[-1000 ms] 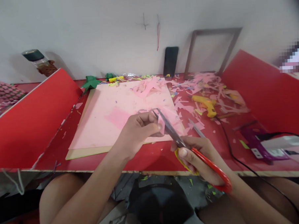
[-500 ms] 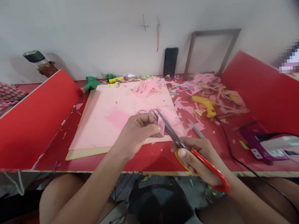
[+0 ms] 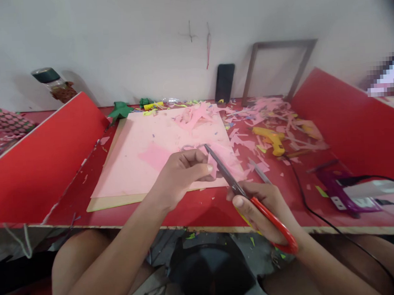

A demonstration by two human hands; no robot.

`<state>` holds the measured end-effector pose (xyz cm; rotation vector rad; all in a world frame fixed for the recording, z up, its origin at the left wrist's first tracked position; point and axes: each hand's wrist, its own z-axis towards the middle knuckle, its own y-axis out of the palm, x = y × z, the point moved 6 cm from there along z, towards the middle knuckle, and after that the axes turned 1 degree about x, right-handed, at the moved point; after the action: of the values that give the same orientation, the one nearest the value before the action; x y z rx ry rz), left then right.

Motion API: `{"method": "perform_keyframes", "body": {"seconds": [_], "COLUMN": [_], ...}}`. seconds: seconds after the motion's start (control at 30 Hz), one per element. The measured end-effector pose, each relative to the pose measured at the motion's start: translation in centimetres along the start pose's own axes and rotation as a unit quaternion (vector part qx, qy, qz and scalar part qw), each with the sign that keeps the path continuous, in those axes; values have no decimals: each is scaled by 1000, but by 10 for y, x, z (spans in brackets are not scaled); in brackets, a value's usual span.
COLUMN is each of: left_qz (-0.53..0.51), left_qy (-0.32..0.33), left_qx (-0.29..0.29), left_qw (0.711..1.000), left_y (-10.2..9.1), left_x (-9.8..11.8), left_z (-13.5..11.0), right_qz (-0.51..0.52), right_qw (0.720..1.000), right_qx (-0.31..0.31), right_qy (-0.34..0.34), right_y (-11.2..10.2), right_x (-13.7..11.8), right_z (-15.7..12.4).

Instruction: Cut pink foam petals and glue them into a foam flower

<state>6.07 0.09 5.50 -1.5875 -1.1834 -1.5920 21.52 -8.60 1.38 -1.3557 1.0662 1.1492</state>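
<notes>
Head view: the left grip (image 3: 186, 169), at the center of the frame, is narrow, pinching a small pink paper piece (image 3: 212, 164) between thumb and fingers. The right grip (image 3: 263, 205), lower right of center, is wrapped around the scissors (image 3: 230, 180), whose blades lie almost together beside the piece. From where I stand, I cannot tell whether an edge of the paper lies between them.

Hazards, as I judge them:

1. Finger injury. The left thumb sits just beside the blades; a slip of the scissors could nick it.
2. Crooked cut. The piece is small and held above the desk (image 3: 189, 208) without backing; it could fold or twist under blade pressure.
3. Stray cut. Loose pink paper (image 3: 228, 157) lies behind the blades, center-right; a lowered tip could catch it.
4. Cord snag. The black cord (image 3: 304, 197) of the yellow glue gun (image 3: 272, 140) runs toward the lower right, near the right forearm; a wide elbow swing could drag it.
</notes>
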Motion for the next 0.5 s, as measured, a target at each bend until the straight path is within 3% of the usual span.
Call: {"method": "perform_keyframes", "body": {"seconds": [0.3,0.4,0.5], "left_qz": [19,16,23], "left_qy": [5,2,3], "left_qx": [6,31,49], "left_qw": [1000,999,999], "left_y": [-6,-11,-16], "left_x": [-3,-7,-8], "left_z": [2,6,10], "right_qz": [88,53,-30], "right_qw": [996,998,995], "right_qx": [-6,20,84], "right_qy": [13,31,44], "right_y": [-4,-12,-30], "right_x": [5,2,-3], "right_z": [3,4,7]}}
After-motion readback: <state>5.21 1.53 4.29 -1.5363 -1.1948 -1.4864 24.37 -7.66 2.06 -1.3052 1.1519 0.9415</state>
